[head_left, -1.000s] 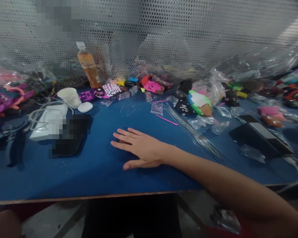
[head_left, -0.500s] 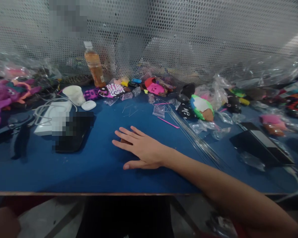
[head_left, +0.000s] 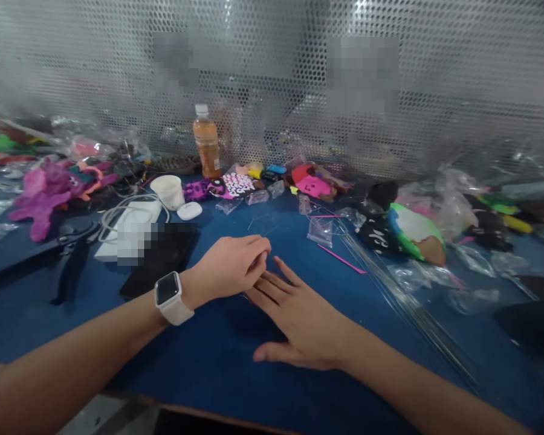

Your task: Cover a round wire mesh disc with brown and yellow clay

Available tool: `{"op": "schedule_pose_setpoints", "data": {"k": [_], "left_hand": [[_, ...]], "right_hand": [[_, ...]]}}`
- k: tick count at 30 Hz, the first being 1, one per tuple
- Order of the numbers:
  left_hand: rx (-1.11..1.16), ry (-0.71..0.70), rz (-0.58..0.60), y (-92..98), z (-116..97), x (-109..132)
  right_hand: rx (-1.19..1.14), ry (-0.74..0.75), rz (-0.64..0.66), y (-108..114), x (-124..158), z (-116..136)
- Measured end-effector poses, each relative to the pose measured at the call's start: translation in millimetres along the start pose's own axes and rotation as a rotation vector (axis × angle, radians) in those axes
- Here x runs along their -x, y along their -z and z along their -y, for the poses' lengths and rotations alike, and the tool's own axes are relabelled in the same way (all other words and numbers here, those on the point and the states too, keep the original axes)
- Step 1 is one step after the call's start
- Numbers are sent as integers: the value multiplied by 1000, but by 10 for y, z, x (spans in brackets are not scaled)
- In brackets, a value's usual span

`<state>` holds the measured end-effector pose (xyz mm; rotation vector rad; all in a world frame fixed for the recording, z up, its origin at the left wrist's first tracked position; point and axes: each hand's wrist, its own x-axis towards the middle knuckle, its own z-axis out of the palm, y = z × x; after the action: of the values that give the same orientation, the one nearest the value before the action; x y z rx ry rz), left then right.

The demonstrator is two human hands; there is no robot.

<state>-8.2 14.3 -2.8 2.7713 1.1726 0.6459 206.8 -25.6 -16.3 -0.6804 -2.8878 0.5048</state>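
My right hand (head_left: 299, 317) lies flat on the blue table (head_left: 217, 368), palm down, fingers stretched out toward the far left. My left hand (head_left: 231, 266), with a white smartwatch (head_left: 171, 296) on the wrist, reaches in from the left. Its fingers are curled and pressed together over the fingertips of my right hand. Whether they pinch anything is hidden. Thin wires (head_left: 260, 222) lie on the table just beyond both hands.
A black phone (head_left: 163, 257), white charger with cable (head_left: 129, 220), white cup (head_left: 168, 190) and orange drink bottle (head_left: 207, 142) stand at left and back. Colourful soft toys (head_left: 312, 181) and clear bags line the perforated screen. Long metal rods (head_left: 390, 290) and a pink stick (head_left: 342, 258) lie at right.
My left hand has come into view from the left and closed over my right fingertips. The right hand stays flat. The view has shifted left and closer.
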Motion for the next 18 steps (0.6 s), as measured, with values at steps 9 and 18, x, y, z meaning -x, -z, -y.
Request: {"op": "schedule_pose_setpoints", "data": {"k": [9, 18], "left_hand": [[-94, -33, 119, -59, 26, 26], [47, 81, -191, 361, -66, 142]], "right_hand": [[35, -238, -181, 37, 45, -336], [-57, -246, -158, 25, 44, -346]]}}
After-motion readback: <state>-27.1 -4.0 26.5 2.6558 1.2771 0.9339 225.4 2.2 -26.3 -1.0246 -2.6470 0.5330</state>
